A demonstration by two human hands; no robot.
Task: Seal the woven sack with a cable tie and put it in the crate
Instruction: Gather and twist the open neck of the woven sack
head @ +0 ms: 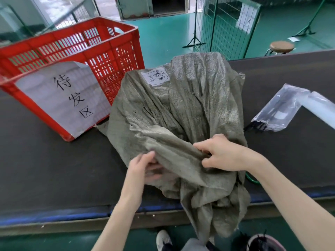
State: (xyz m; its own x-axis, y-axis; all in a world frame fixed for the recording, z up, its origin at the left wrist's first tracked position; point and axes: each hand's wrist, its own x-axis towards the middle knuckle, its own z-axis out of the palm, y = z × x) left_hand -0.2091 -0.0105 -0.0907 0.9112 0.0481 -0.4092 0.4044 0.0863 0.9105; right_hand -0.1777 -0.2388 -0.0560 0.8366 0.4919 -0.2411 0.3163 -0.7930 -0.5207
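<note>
A grey-green woven sack [181, 105] lies on the dark table, its loose open end hanging over the near edge. A white label sits near its far end. My right hand [223, 153] pinches a gathered fold of the sack's neck. My left hand [145, 167] grips the fabric just to the left of it, fingers partly tucked under the cloth. A red plastic crate [116, 57] with a white paper sign stands at the left, touching the sack. A clear bag of black cable ties [275, 111] lies on the table to the right.
The dark table [45, 160] has a blue-padded near edge. A green cord [251, 179] shows beside the sack under my right wrist. Beyond the table are a green floor, wire-mesh panels [226, 24] and a round stool [281, 47]. My shoes show below.
</note>
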